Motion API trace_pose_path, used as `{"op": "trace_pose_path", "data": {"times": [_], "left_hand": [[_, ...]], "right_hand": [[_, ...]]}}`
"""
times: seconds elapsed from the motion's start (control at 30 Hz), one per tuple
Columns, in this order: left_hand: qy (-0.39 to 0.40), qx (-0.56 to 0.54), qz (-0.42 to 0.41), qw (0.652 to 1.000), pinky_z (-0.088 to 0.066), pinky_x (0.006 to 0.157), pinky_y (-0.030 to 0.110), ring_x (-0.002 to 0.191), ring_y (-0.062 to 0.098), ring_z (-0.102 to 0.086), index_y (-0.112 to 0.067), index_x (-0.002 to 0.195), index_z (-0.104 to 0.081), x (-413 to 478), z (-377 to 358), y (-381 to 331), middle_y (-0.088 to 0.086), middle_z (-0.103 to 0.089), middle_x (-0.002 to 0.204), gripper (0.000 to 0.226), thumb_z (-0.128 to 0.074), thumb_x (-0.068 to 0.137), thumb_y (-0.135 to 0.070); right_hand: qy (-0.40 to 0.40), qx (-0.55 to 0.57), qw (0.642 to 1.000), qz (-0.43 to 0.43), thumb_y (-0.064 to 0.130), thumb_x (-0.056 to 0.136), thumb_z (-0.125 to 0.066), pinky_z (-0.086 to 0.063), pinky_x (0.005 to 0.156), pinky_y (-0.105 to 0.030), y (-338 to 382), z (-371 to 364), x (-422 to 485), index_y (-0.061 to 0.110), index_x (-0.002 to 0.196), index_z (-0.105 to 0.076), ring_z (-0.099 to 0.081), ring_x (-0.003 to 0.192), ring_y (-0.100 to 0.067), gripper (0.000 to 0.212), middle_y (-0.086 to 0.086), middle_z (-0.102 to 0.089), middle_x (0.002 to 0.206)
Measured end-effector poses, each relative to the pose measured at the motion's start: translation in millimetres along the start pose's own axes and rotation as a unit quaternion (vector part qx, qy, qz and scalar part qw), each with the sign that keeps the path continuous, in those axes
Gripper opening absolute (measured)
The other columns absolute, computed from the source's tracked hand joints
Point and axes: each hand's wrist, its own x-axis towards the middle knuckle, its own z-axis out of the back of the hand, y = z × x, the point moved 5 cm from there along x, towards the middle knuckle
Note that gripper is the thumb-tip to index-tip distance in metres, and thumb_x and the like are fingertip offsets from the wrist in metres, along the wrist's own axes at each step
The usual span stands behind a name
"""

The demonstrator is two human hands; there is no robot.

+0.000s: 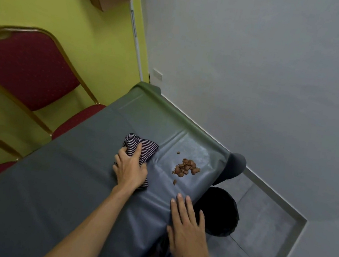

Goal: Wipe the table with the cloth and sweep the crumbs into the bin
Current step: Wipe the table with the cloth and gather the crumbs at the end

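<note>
At nine o'clock, red chairs point(26, 69) stand pushed against the far side of the table point(47, 187), which wears a grey cover and runs from seven o'clock up towards the corner at twelve. Near the middle of it lies the cloth point(139, 147), striped and bunched up. The left hand point(130, 168) sits on top of the cloth with its fingers curled into the folds, gripping it against the cover. At three o'clock from the cloth, a little apart from it, the crumbs point(187, 167) lie in a small brown heap with a few strays around it. At six o'clock from the heap the right hand point(186, 231) lies flat on the table's near edge, fingers straight and slightly spread, holding nothing. The bin point(218, 211), black, stands on the floor just beside that edge, at five o'clock from the crumbs.
</note>
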Motion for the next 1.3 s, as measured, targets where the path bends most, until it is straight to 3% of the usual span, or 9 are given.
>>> {"op": "trace_pose_path", "data": {"times": [0.17,0.43,0.67,0.77,0.83,0.93,1.0,1.17,1.3], "left_hand": [[-0.014,-0.048,0.003,0.999,-0.033,0.104,0.049,0.129,0.036,-0.033,-0.036,0.149,-0.035,0.1,0.2,-5.7,0.015,-0.029,0.143,0.066,-0.064,0.089,-0.032],[-0.04,0.066,-0.04,0.996,-0.034,0.1,0.052,0.126,0.036,-0.034,-0.037,0.148,-0.033,-7.7,-19.6,-10.4,0.017,-0.029,0.146,0.067,-0.064,0.088,-0.041],[0.024,0.032,-0.043,0.998,-0.024,0.11,0.056,0.14,0.039,-0.021,-0.036,0.154,-0.015,-10.6,-22.0,-6.6,0.019,-0.012,0.157,0.07,-0.05,0.095,-0.045],[-0.048,0.002,-0.087,0.995,-0.023,0.111,0.057,0.145,0.037,-0.015,-0.029,0.155,-0.019,-47.4,-18.2,-7.6,0.019,-0.008,0.16,0.07,-0.053,0.093,-0.036],[-0.096,-0.028,-0.11,0.989,-0.025,0.113,0.053,0.147,0.035,-0.017,-0.024,0.153,-0.027,-78.6,-23.1,-8.5,0.018,-0.013,0.16,0.067,-0.055,0.092,-0.026],[-0.096,-0.047,-0.154,0.982,-0.026,0.116,0.048,0.148,0.031,-0.019,-0.013,0.151,-0.033,-116.0,-41.0,-10.8,0.017,-0.02,0.16,0.062,-0.053,0.093,-0.016],[-0.076,-0.042,-0.176,0.981,-0.028,0.116,0.047,0.148,0.03,-0.022,-0.01,0.15,-0.034,-129.6,-51.1,-11.5,0.016,-0.024,0.158,0.055,-0.041,0.096,-0.015],[-0.043,-0.018,-0.211,0.976,-0.032,0.114,0.046,0.145,0.028,-0.029,-0.003,0.144,-0.042,-144.8,-68.7,-10.5,0.014,-0.034,0.155,0.058,-0.029,0.089,-0.012],[-0.031,-0.033,-0.233,0.971,-0.035,0.112,0.045,0.143,0.025,-0.034,0.001,0.142,-0.045,-159.9,-77.0,-32.8,0.014,-0.041,0.152,0.054,-0.03,0.09,-0.008]], "right_hand": [[0.015,0.002,1.0,-0.009,0.044,0.087,-0.04,-0.048,0.098,-0.055,0.1,-1.5,1.3,0.017,0.15,-0.041,-0.031,0.146,-0.028,0.068,-0.005,-0.03,0.161],[0.022,0.006,1.0,-0.009,0.041,0.087,-0.039,-0.053,0.093,-0.052,3.6,2.3,0.4,0.016,0.15,-0.04,-0.03,0.147,-0.029,0.068,-0.006,-0.03,0.161],[0.026,0.022,0.999,-0.002,0.04,0.095,-0.04,-0.04,0.107,-0.056,5.4,1.2,0.4,0.018,0.158,-0.017,-0.001,0.153,-0.027,0.07,-0.003,-0.002,0.167],[0.055,0.06,0.997,-0.004,0.039,0.099,-0.038,-0.028,0.116,-0.052,6.8,5.8,0.6,0.021,0.159,0.0,0.019,0.151,-0.021,0.074,0.002,0.019,0.165],[0.065,0.091,0.994,-0.013,0.038,0.099,-0.041,-0.023,0.118,-0.05,6.6,10.9,2.2,0.023,0.159,0.002,0.023,0.149,-0.018,0.075,0.005,0.021,0.164],[0.069,0.123,0.99,-0.012,0.033,0.101,-0.043,-0.022,0.118,-0.048,4.6,13.0,2.5,0.023,0.159,-0.002,0.021,0.149,-0.014,0.072,0.007,0.017,0.165],[0.066,0.148,0.987,-0.008,0.03,0.1,-0.043,-0.02,0.119,-0.047,-0.6,13.0,2.6,0.024,0.159,-0.007,0.018,0.15,-0.012,0.069,0.009,0.012,0.166],[0.054,0.301,0.951,-0.049,0.023,0.101,-0.047,-0.018,0.122,-0.045,-17.7,19.8,1.2,0.021,0.156,-0.027,-0.001,0.152,-0.01,0.058,0.008,-0.016,0.165],[0.016,0.368,0.922,-0.115,0.019,0.102,-0.047,-0.015,0.121,-0.03,-44.6,27.4,-12.1,0.019,0.152,-0.036,-0.016,0.15,-0.015,0.051,0.003,-0.033,0.159]]}}
